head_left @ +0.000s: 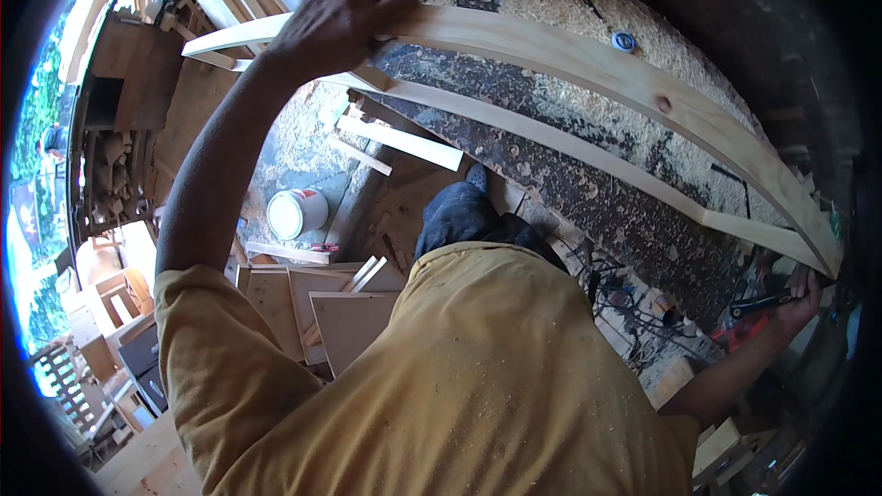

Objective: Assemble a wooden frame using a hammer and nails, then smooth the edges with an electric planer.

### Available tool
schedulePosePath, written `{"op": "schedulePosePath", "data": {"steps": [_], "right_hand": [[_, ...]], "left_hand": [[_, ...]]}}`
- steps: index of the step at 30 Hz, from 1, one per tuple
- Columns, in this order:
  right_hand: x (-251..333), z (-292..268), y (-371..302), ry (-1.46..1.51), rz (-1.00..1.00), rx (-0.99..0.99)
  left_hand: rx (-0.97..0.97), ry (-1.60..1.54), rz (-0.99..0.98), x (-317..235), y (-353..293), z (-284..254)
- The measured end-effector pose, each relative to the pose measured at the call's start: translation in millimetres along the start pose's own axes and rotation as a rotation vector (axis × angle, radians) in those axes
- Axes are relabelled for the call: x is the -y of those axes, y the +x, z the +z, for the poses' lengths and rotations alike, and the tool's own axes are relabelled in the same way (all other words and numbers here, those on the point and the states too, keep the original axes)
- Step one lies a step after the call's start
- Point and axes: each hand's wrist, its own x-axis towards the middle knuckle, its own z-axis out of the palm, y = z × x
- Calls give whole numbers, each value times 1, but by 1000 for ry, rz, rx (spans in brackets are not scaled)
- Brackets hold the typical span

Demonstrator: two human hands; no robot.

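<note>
A long pale wooden frame (588,73) lies across the dark, sawdust-covered workbench (514,119). Its long rails look bent by the lens, and a knot shows in the far one. Near the frame's left end, my left hand (344,28) is wrapped over the top of the far rail. At the opposite end, close to the corner where the rails meet, my right hand (797,301) is closed around a black-handled tool (761,303). Shadow hides what kind of tool it is. Something red hangs just below it.
A small round blue-and-white object (624,41) sits in the sawdust. Tangled cables (616,289) lie by the bench's near edge. Left of my legs are a white bucket (296,213), loose wood strips (400,141) and stacked panels (349,321). Boards lean at the upper left.
</note>
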Motion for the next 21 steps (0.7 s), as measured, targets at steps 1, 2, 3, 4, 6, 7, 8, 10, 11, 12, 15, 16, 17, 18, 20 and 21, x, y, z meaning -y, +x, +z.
{"op": "schedulePosePath", "data": {"steps": [1, 2, 3, 4, 6, 7, 8, 10, 11, 12, 15, 16, 17, 18, 20, 21], "right_hand": [[9, -10, -18, -114, -43, -82], [8, -59, -29, -84, 68, -152], [5, -81, -37, 67, 208, -77], [-15, -57, -42, -255, 130, -417], [-35, 73, -29, -85, 179, -400], [-37, 67, -28, -38, 111, -107], [-35, 105, -29, -91, 91, -182], [-21, 127, -36, -118, 91, -120], [-13, 135, -45, -226, 101, -195], [-8, 135, -49, -226, 70, -220], [-13, 131, -58, -219, 84, -126], [-13, 130, -59, -210, 76, -118], [-15, 130, -56, -182, 71, -87], [-16, 130, -53, -153, 67, -52], [-20, 127, -50, -113, 77, -17], [-24, 123, -50, -95, 72, -29]], "left_hand": [[-23, -31, 24, 0, 8, -1], [-55, -74, 28, 7, 4, 1], [-46, -74, 25, 17, -3, 10], [63, -78, -28, 25, -5, 13], [100, -54, -154, 42, -38, 11], [103, 12, -166, 59, -51, 26], [76, 136, -160, 75, -73, 39], [121, -41, -270, 70, -72, 40], [147, -136, -232, 54, -53, 23], [177, -223, -217, 42, -44, 4], [154, -356, -222, 34, -40, -33], [150, -471, -211, 49, -46, -33], [218, -618, -424, 37, -38, -52], [283, -763, -642, 23, -29, -71], [-194, -1425, -644, -29, -6, -82], [-135, -1520, -558, -29, 11, -70]]}}
